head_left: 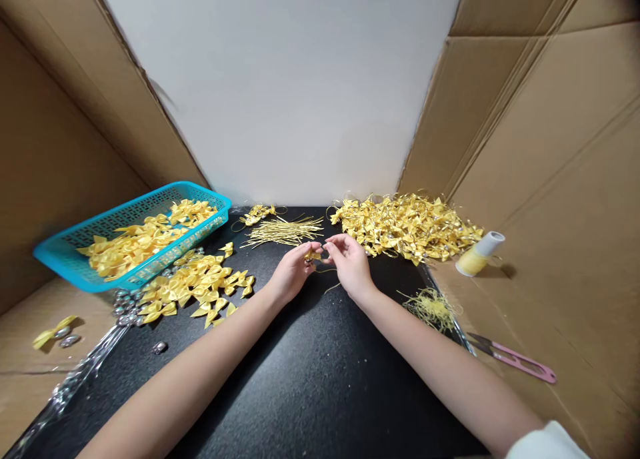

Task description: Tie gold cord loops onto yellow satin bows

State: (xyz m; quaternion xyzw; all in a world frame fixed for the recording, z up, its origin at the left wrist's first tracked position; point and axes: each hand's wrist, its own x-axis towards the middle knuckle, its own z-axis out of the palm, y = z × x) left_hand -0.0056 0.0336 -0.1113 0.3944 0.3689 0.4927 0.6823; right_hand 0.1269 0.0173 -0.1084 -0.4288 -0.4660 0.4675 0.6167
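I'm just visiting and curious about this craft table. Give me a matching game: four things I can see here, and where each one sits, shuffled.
Things
1. blue basket
2. thread spool
3. pink snips
4. small yellow bow

Places
A. pinched between left hand and right hand
B. on the cardboard, near right
C. far left, holding yellow ribbon pieces
D. just right of the big bow pile

Pairs: 1-C, 2-D, 3-B, 4-A.

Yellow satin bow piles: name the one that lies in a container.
The pile in the turquoise plastic basket at the left. The loose pile beside it and the large pile at the right lie straight on the black mat.
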